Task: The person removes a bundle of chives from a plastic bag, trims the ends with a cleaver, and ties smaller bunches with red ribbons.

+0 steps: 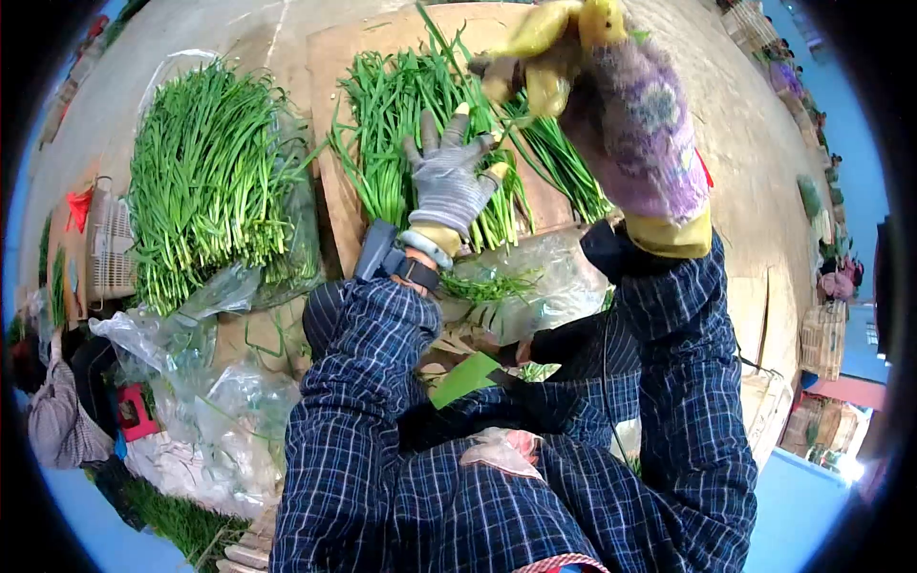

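Note:
Long green leafy stalks (392,105) lie in a pile on a brown board (334,205) ahead of me. My left hand (449,177), in a grey glove with yellowish fingertips, rests spread on this pile. My right hand (559,53), in a yellow glove under a purple fuzzy sleeve cover, is raised at the upper right of the pile with its fingers bent; a few thin green stalks show beside it, and its grip is blurred. A smaller bunch of stalks (568,172) lies below my right hand.
A large heap of green stalks (205,172) lies on the left, beside clear plastic bags (239,411). More plastic (544,277) is near my knees. A white crate (113,244) and a partly visible person (65,411) are at the far left. Wooden crates (823,339) stand at right.

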The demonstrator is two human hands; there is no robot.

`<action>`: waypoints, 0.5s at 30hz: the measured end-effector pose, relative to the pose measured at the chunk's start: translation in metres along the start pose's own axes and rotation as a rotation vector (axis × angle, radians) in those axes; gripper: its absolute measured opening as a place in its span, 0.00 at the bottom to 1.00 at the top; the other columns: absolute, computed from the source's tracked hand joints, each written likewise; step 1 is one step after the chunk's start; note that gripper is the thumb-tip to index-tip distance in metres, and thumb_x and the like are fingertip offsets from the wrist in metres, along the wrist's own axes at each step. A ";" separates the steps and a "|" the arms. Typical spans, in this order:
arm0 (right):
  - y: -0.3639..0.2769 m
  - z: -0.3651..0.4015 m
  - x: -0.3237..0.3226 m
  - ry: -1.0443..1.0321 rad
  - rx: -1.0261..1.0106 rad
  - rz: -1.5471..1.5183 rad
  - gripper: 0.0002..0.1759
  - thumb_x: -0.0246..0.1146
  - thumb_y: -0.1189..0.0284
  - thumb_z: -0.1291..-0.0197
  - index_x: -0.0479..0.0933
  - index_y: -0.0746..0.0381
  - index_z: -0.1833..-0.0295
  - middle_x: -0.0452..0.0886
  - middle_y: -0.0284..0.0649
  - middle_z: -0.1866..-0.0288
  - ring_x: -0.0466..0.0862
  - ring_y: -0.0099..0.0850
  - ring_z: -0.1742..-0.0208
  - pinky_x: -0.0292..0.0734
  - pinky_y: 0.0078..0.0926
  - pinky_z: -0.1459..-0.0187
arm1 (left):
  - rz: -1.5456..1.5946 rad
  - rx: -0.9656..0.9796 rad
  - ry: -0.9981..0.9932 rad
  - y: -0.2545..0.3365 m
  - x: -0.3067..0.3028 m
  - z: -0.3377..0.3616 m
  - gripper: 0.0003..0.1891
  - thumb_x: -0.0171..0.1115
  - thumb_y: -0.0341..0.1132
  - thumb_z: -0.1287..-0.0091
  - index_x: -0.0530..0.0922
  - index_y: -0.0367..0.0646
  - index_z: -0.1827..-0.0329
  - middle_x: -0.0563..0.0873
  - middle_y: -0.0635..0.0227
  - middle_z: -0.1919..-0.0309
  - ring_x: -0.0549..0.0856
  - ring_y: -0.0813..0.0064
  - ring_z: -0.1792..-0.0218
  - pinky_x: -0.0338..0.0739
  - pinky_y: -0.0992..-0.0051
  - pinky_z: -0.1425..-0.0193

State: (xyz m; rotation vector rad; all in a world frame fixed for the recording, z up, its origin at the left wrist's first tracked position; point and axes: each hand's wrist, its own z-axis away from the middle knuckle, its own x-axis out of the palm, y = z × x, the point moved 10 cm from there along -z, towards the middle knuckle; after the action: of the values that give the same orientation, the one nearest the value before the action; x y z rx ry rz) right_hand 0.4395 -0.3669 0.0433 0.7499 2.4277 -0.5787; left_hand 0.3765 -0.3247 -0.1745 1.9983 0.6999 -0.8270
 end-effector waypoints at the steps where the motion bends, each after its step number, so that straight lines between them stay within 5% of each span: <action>1: -0.022 0.003 -0.003 0.069 -0.235 0.286 0.21 0.59 0.61 0.37 0.71 0.64 0.45 0.79 0.38 0.56 0.77 0.24 0.58 0.73 0.22 0.57 | 0.050 -0.008 0.017 -0.005 0.001 -0.001 0.15 0.66 0.50 0.47 0.84 0.62 0.56 0.69 0.68 0.35 0.53 0.49 0.29 0.38 0.41 0.30; 3: -0.012 -0.018 -0.012 -0.098 0.368 -0.206 0.27 0.63 0.64 0.40 0.66 0.64 0.39 0.76 0.41 0.48 0.76 0.27 0.52 0.73 0.25 0.52 | 0.030 -0.091 0.027 -0.017 0.006 -0.002 0.12 0.69 0.43 0.49 0.85 0.62 0.60 0.74 0.70 0.39 0.56 0.51 0.30 0.41 0.45 0.29; 7: 0.034 0.037 -0.020 0.429 0.755 -0.297 0.20 0.63 0.67 0.41 0.72 0.65 0.46 0.79 0.42 0.54 0.79 0.32 0.51 0.74 0.30 0.48 | 0.035 -0.143 0.089 -0.035 0.006 -0.006 0.09 0.68 0.41 0.49 0.86 0.60 0.64 0.77 0.72 0.41 0.60 0.55 0.31 0.43 0.48 0.30; 10: 0.110 0.167 -0.001 0.190 0.993 -0.282 0.17 0.67 0.69 0.45 0.76 0.62 0.51 0.81 0.36 0.65 0.80 0.24 0.59 0.75 0.19 0.57 | 0.044 -0.139 0.100 -0.037 0.003 -0.011 0.06 0.66 0.39 0.48 0.86 0.57 0.67 0.78 0.68 0.43 0.60 0.52 0.32 0.42 0.42 0.32; 12: 0.107 0.234 0.059 -0.250 1.112 -0.121 0.21 0.68 0.63 0.47 0.76 0.58 0.48 0.83 0.40 0.63 0.82 0.27 0.57 0.75 0.25 0.55 | 0.035 -0.157 0.085 -0.038 0.006 -0.009 0.06 0.66 0.40 0.47 0.86 0.57 0.67 0.77 0.68 0.42 0.60 0.52 0.32 0.43 0.41 0.32; 15: 0.088 0.265 0.109 -0.574 1.290 0.220 0.25 0.66 0.54 0.48 0.77 0.55 0.47 0.83 0.44 0.57 0.82 0.38 0.52 0.74 0.36 0.51 | -0.010 -0.169 0.036 -0.038 0.011 -0.006 0.10 0.65 0.41 0.47 0.84 0.58 0.60 0.75 0.68 0.40 0.59 0.52 0.31 0.43 0.43 0.31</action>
State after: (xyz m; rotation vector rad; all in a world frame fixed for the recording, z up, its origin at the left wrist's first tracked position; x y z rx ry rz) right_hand 0.5108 -0.3992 -0.2457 1.0661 1.2093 -1.9691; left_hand 0.3570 -0.2993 -0.1987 1.8632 0.7758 -0.7149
